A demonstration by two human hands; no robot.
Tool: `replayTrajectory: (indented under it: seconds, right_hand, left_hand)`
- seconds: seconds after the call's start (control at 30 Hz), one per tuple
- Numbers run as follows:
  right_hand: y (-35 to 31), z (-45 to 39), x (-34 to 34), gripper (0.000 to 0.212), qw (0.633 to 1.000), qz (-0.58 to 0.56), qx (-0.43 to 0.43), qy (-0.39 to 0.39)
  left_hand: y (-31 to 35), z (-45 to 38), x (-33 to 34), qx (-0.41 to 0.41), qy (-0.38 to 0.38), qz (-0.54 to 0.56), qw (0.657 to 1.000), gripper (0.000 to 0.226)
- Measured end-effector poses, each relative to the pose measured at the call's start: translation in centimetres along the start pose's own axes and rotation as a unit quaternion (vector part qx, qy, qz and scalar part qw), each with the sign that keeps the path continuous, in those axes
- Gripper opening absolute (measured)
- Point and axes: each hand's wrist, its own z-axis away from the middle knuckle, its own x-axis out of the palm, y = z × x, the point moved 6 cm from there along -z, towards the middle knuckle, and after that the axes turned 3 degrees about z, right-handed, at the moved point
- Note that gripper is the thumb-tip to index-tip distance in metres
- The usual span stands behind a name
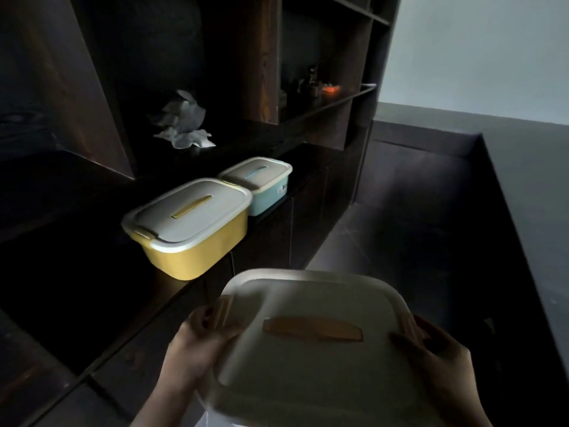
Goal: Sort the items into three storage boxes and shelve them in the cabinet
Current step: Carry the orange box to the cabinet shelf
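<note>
Lidded box (311,349) gripped between both hands, left (197,343), right (437,355)

Lidded yellow box (197,229) touches blue box (261,186); orange-handled box (314,334) held

- a crumpled pale grey cloth (184,124) lies in a heap far back on the dark ledge, in a deep dark recess.
- a small glowing orange object (331,88) sits on an upper right shelf beside several dark little items (308,84) too dim to make out.
- a pale grey wall (480,50) stands at right above a dark grey floor (415,217).
</note>
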Motion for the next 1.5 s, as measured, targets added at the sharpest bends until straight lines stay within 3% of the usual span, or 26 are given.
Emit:
replayTrajectory:
  seconds: [0.17,0.3,0.4,0.5,0.87,1.03,1.2,1.5]
  right_hand:
    - [-2.0,-10.1,1.1,0.044,0.997,-0.007,-0.046,-0.059]
    - [-2.9,-17.2,2.1,0.034,0.994,-0.01,-0.062,-0.092]
    - [-3.3,-22.0,3.0,0.037,0.993,-0.007,-0.069,-0.093]
    - [-3.5,-27.1,4.6,0.036,0.993,-0.012,-0.074,-0.095]
    - [-4.5,-46.5,8.5,0.044,0.997,0.003,-0.043,-0.056]
    - [-4.8,-54.6,8.2,0.041,0.999,-0.005,-0.028,-0.04]
    - [-4.8,-64.9,8.2,0.04,0.998,-0.003,-0.028,-0.048]
    - [-9.3,-84.1,10.4,0.048,0.981,-0.009,-0.099,-0.168]
  left_hand:
    - [2.2,-3.8,3.9,-0.031,0.056,0.036,0.997,0.066]
    - [3.6,-7.5,6.7,-0.054,0.077,0.065,0.993,0.081]
    - [5.7,-10.8,8.9,-0.06,0.089,0.075,0.991,0.072]
    - [7.3,-14.8,11.6,-0.047,0.083,0.075,0.993,0.064]
    - [12.9,-34.9,23.0,-0.046,0.028,0.073,0.996,0.081]
    - [17.3,-41.3,28.9,-0.023,-0.002,0.068,0.997,0.066]
    - [18.6,-48.1,35.9,-0.048,0.007,0.094,0.994,0.077]
    - [23.1,-57.2,45.8,-0.068,0.093,0.127,0.985,0.085]
